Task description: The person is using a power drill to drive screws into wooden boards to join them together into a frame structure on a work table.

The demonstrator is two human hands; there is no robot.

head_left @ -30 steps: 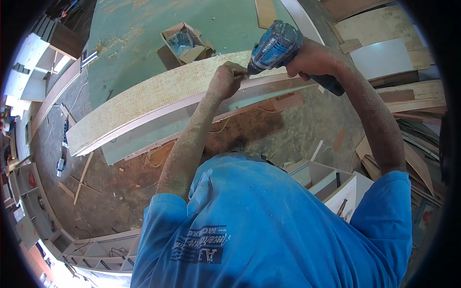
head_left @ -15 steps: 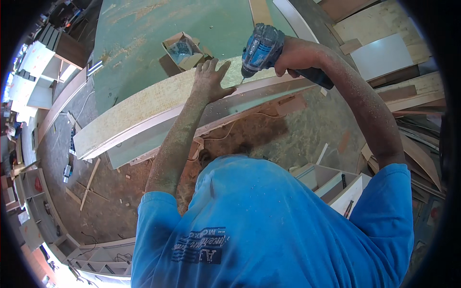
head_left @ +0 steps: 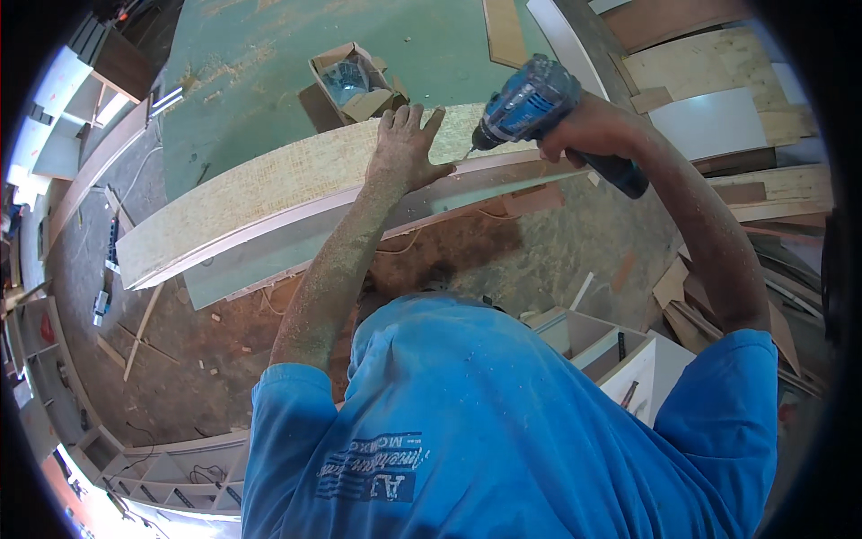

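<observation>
My right hand [head_left: 584,130] grips a blue and black cordless drill [head_left: 530,103], its battery end pointing down to the right. The drill is tilted, and its thin bit reaches down to the near edge of a long wooden board [head_left: 269,180]. Flat on that board rests my left hand [head_left: 404,151], fingers spread and thumb stretched toward the bit. Whether the bit is in the wood cannot be made out. Beyond the board, an opened cardboard box [head_left: 350,81] holds small items in clear plastic.
The green tabletop [head_left: 260,54] carries sawdust and a wood strip [head_left: 503,36]. Wood sheets and offcuts [head_left: 709,81] lie at the right. A cabinet frame [head_left: 597,346] stands close by my right side. Wood sticks [head_left: 144,332] and scraps are on the floor at left.
The drill has tipped, its rear leaning further right while the bit stays at the board's edge. My left hand stays spread on the board; the whole view has shifted slightly.
</observation>
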